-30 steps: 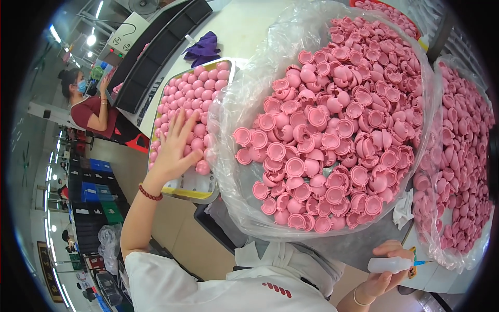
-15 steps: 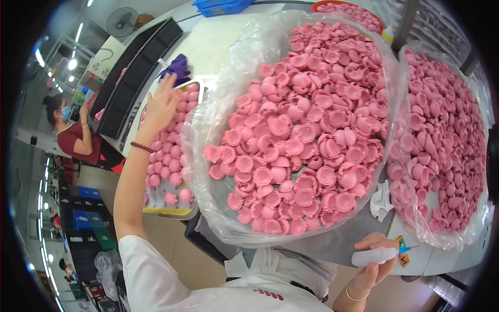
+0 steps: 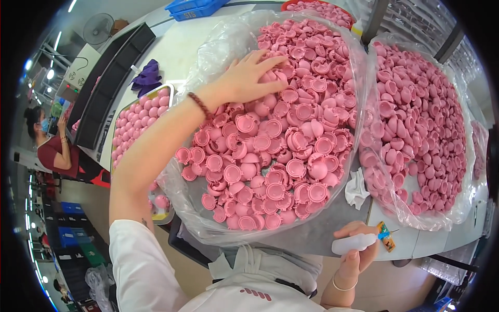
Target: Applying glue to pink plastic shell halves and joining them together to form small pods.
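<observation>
My left hand (image 3: 245, 80) reaches over the upper left part of a heap of pink plastic half shells (image 3: 260, 156), its fingers spread and touching or just above the pieces. The heap lies in an opened clear plastic bag (image 3: 228, 44) on the table. At the lower right, my right hand (image 3: 368, 254) is closed around a white squeeze bottle (image 3: 349, 244) with a thin blue needle tip (image 3: 383, 235) pointing right. Rounded pink balls (image 3: 136, 125) sit in rows in a tray to the left, partly hidden behind my left forearm.
A second bag of pink half shells (image 3: 421, 119) lies on the right, with a crumpled white tissue (image 3: 356, 188) between the bags. Purple cloth (image 3: 147, 78) lies beyond the tray. A blue basket (image 3: 195, 8) stands at the back. Another person (image 3: 54, 148) sits at far left.
My left hand has moved right from the tray of pink balls to the heap of half shells. My right hand still holds the bottle. The whole view has shifted slightly.
</observation>
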A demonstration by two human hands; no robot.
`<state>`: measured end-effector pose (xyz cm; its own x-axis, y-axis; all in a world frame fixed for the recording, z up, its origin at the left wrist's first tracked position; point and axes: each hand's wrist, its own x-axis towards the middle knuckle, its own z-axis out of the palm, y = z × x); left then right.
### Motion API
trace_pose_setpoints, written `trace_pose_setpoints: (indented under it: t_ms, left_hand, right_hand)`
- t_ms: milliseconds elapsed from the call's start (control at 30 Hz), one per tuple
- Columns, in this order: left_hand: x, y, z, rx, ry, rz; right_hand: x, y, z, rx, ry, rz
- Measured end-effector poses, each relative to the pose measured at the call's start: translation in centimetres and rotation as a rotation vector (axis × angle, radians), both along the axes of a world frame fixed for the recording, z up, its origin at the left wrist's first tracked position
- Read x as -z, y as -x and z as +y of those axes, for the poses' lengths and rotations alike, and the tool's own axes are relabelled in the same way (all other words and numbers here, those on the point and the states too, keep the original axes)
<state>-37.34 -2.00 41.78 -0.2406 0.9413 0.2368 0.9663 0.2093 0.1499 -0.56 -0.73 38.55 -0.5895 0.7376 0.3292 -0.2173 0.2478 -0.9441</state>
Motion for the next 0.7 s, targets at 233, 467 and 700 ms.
trace_pose_setpoints:
  t_ms: [233, 467, 700]
  left_hand:
    - [-2.2, -3.4, -4.9, 0.116, 0.079, -0.169]
    - [-2.7, -8.5, -10.8, 0.162, 0.042, 0.102]
    - [-1.8, -6.6, -9.8, 0.213, 0.005, 0.126]
  right_hand:
    - [0.8, -0.1, 0.3, 0.026, -0.009, 0.045]
    - [0.4, 0.1, 0.0, 0.015, -0.021, -0.02]
    - [0.7, -0.2, 0.1, -0.006, -0.027, 0.06]
